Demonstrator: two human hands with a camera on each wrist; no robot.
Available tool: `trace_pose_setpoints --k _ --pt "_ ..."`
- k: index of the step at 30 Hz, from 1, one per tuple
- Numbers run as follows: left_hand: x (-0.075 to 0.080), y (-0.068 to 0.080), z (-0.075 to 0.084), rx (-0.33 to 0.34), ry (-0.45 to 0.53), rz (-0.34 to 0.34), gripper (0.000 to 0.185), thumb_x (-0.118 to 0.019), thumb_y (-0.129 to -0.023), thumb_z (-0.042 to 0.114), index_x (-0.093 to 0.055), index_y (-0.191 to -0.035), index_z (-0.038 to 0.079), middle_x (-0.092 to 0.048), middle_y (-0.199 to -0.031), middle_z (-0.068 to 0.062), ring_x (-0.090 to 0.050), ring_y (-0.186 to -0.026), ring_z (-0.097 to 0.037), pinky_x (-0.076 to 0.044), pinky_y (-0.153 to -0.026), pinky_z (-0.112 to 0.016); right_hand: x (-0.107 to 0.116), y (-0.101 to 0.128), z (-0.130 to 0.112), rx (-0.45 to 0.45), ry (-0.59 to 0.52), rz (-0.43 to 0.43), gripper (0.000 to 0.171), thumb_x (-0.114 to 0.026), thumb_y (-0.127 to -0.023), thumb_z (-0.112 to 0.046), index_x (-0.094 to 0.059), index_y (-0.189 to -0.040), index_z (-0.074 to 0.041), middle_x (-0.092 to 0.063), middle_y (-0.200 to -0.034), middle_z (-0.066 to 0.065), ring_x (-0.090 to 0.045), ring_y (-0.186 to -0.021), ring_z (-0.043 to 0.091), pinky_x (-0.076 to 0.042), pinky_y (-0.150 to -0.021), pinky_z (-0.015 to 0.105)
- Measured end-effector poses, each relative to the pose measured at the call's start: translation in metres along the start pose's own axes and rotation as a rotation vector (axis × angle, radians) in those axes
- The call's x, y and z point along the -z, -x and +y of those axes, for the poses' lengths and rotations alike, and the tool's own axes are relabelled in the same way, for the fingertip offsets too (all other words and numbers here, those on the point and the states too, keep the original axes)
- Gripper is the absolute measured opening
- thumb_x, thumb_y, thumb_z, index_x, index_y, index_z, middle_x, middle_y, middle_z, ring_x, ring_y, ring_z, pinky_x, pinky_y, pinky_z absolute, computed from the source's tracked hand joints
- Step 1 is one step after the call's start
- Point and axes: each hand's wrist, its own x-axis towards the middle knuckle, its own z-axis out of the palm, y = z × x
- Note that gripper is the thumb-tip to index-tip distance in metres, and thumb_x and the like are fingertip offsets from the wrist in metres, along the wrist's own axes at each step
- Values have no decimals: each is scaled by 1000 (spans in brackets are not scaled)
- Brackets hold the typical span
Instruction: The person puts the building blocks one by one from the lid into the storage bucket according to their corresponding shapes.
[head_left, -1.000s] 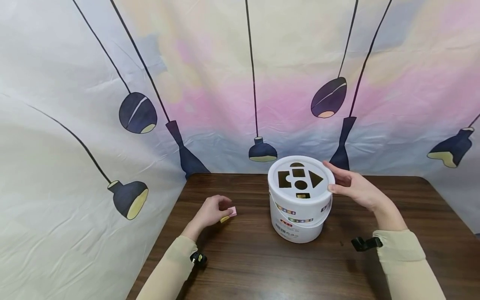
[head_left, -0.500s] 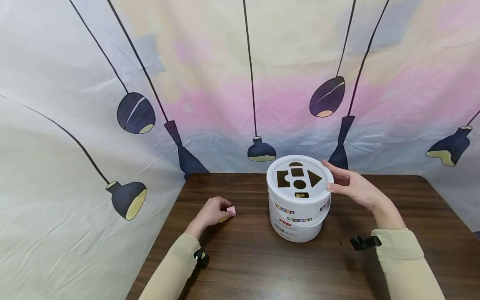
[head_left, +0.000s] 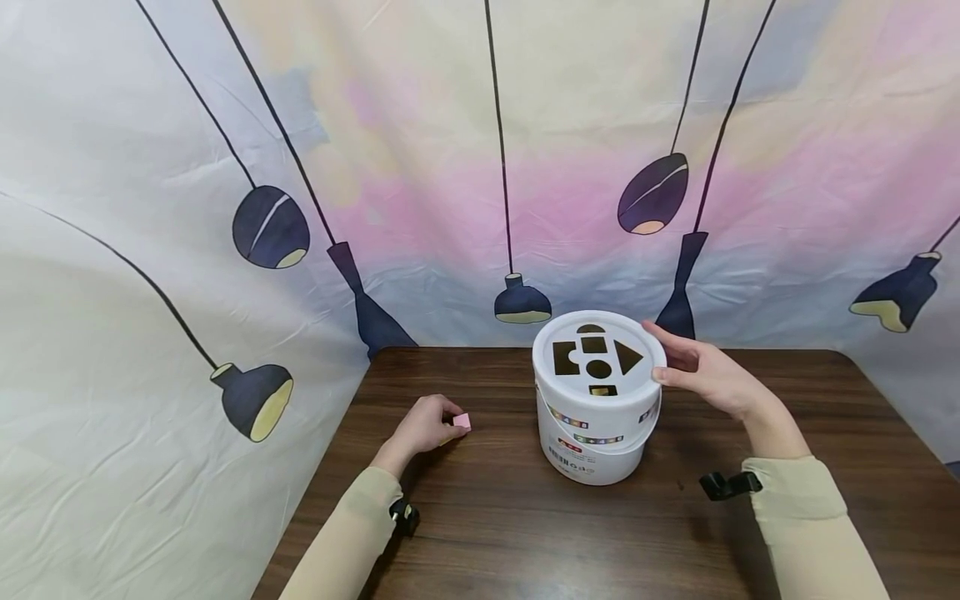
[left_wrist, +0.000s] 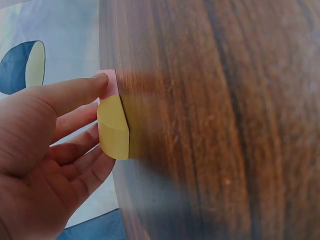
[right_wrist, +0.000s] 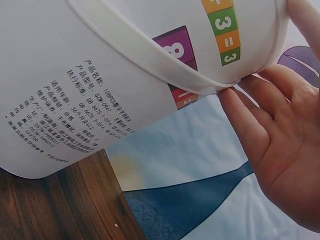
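Observation:
On the table's left half, my left hand [head_left: 423, 425] pinches a small pink block [head_left: 462, 422]. In the left wrist view its thumb tip presses the pink block [left_wrist: 109, 84], while the other fingers curl behind a yellow half-round block [left_wrist: 113, 130] lined up against it. Both blocks are down at the tabletop. From the head view the hand hides nearly all of the yellow one. My right hand [head_left: 712, 375] grips the upper rim of a white bucket [head_left: 596, 433] from the right, thumb and fingers spread along the edge. The bucket stands upright, its lid [head_left: 637, 383] on.
Shaped holes pierce the lid, including a triangle [head_left: 627, 357] and a circle [head_left: 599, 369]. A white carry handle [right_wrist: 145, 55] hangs down the bucket's side. Behind the dark wooden table [head_left: 495, 533] hangs a cloth [head_left: 420, 150] printed with lamps.
My left hand has shifted slightly and its fingers have closed in around the blocks, so the yellow block is now mostly covered. The right hand stays on the bucket.

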Motion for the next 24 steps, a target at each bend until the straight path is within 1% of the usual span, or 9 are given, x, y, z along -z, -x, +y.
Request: trace_pose_setpoints --k 7,10,12,15,20,24 --pt "-1 0 -3 -22 5 7 26 -89 -90 19 -82 -112 6 -75 -105 -4 -66 -91 -16 -57 -80 -37 0 0 1 1 -12 1 76 -68 -105 -5 -28 -169 -6 -29 -170 25 -50 -133 -9 -48 -103 16" --pt "0 2 -3 -21 32 23 24 -89 -90 19 -82 -110 7 -74 -101 -2 -64 -87 -17 -56 -78 -37 -1 -1 1 1 -10 1 76 -68 -104 -6 -28 -169 -6 -30 -170 26 -50 -133 -9 -48 -102 16" --pt "1 2 -3 -17 54 44 22 -88 -91 19 -81 -109 8 -74 -99 0 -63 -85 -16 -55 -76 -37 -1 -1 1 0 -6 2 77 -68 -104 -6 -28 -169 -6 -30 -170 25 -50 -133 -9 -48 -102 16" --pt "4 2 -1 -13 95 96 22 -89 -91 18 -80 -108 9 -73 -96 1 -62 -83 -15 -55 -75 -35 -1 -1 1 -4 1 4 77 -69 -104 -6 -28 -169 -6 -31 -170 25 -50 -132 -10 -48 -102 16" --pt "9 -1 4 -39 179 174 22 -91 -87 13 -79 -104 8 -71 -88 1 -64 -77 -13 -56 -67 -33 -1 0 0 -11 2 7 78 -69 -104 -7 -27 -169 -5 -30 -170 25 -49 -132 -11 -47 -102 15" --pt "12 -4 12 -74 227 245 18 -93 -84 11 -78 -96 10 -70 -84 3 -65 -73 -12 -57 -65 -30 0 0 1 -8 -3 6 78 -69 -104 -6 -27 -169 -5 -29 -170 25 -49 -133 -10 -47 -103 15"
